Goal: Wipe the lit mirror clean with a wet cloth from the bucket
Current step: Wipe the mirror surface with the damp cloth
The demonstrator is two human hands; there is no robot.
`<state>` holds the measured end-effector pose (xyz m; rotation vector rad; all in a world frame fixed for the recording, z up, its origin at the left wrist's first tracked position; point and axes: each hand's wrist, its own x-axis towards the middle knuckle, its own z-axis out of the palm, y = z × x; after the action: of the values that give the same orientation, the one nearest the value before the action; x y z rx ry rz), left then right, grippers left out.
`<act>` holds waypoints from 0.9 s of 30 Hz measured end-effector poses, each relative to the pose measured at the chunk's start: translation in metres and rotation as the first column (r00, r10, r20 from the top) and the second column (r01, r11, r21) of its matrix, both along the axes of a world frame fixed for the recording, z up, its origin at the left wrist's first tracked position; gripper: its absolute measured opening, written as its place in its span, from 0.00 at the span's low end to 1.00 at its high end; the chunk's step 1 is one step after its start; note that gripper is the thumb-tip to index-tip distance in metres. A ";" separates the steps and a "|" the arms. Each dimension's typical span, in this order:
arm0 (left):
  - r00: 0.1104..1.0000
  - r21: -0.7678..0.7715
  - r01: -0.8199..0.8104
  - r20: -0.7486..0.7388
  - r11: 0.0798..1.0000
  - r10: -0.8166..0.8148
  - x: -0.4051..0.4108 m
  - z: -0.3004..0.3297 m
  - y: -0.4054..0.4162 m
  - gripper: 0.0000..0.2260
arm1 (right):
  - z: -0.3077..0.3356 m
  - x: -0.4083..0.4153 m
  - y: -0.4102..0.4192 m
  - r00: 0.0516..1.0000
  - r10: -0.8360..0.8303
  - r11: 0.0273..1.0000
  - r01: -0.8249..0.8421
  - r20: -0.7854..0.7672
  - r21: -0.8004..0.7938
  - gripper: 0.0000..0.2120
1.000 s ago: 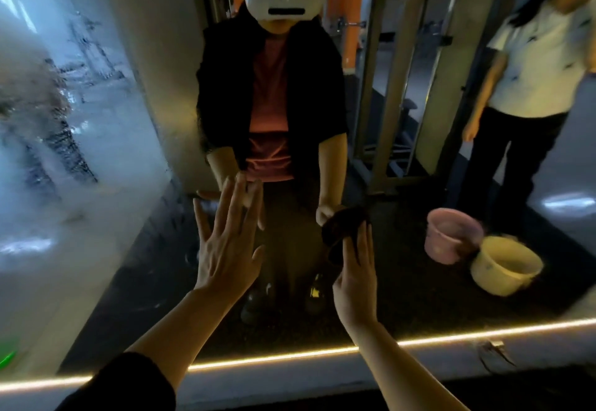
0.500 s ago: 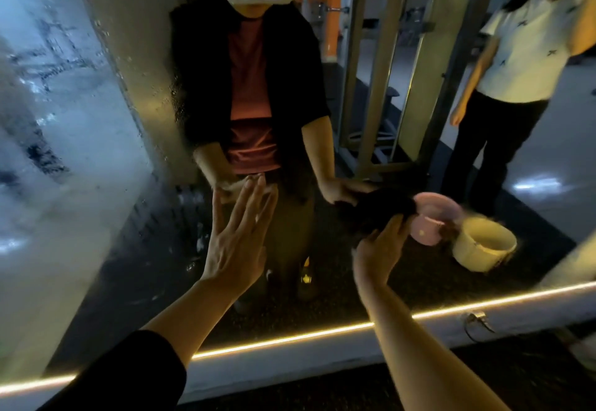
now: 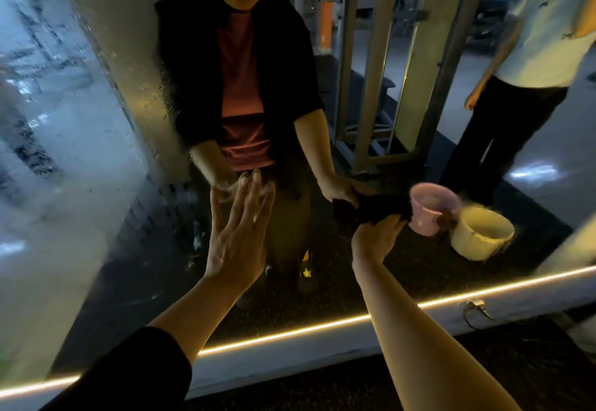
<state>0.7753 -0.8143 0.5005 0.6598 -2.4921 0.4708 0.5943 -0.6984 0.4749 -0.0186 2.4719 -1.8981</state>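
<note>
So closest to the camera you've got both forearms reaching up toward the lit mirror point(image 3: 106, 233), with the glowing LED strip point(image 3: 290, 333) along its bottom edge running just under them. The left hand point(image 3: 237, 236) is spread flat with straight fingers and holds nothing; it looks planted on the glass, probably bracing. The right hand point(image 3: 374, 238) is the working one: its fingers are curled around a dark cloth point(image 3: 371, 209) bunched against the mirror, a bit right of centre and low down. The wad lies roughly sideways, long axis left to right, sitting just above and ahead of the knuckles. Key thing for the next pass, I'd say: the hazy, smeared area is way over on the left side of the glass, past the left hand, so the cloth hand is the farther of the two from it. To the right there's open glass out to the mirror's edge, and the lit bottom edge isn't far below. Deeper in, it's all reflection: a pink bucket point(image 3: 432, 209) and a cream bucket point(image 3: 480, 233) side by side on the floor, and a bystander point(image 3: 529, 65) off to the right.
</note>
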 end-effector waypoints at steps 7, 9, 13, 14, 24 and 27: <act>0.998 0.010 0.052 -0.039 0.999 -0.051 0.007 0.006 0.000 0.48 | -0.001 0.057 -0.019 0.986 0.166 0.981 -0.166 -0.018 -0.096 0.32; 0.996 0.002 0.055 -0.069 0.998 -0.055 0.015 0.008 -0.003 0.48 | 0.017 0.044 -0.011 0.991 0.082 0.989 -0.095 -0.104 -0.117 0.33; 0.991 0.024 0.010 -0.136 1.000 -0.007 0.033 0.009 -0.008 0.49 | 0.046 0.020 -0.011 0.990 -0.010 0.995 -0.005 -0.141 -0.103 0.34; 0.991 0.036 -0.002 -0.136 0.999 0.007 0.037 0.008 -0.008 0.48 | 0.045 0.029 -0.015 0.992 0.002 0.998 -0.011 -0.122 -0.069 0.35; 0.971 0.106 -0.077 -0.219 0.991 0.099 0.071 0.014 -0.024 0.52 | 0.040 0.057 -0.030 0.896 0.058 0.992 -0.103 -0.441 -0.079 0.34; 0.951 0.146 -0.110 -0.272 0.983 0.146 0.084 0.015 -0.034 0.49 | 0.045 0.075 -0.048 0.851 0.091 0.994 -0.110 -0.517 -0.006 0.34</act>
<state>0.8588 -0.8482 0.5153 0.8794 -2.2307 0.2425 0.6694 -0.7465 0.5197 -0.7440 2.6661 -2.1103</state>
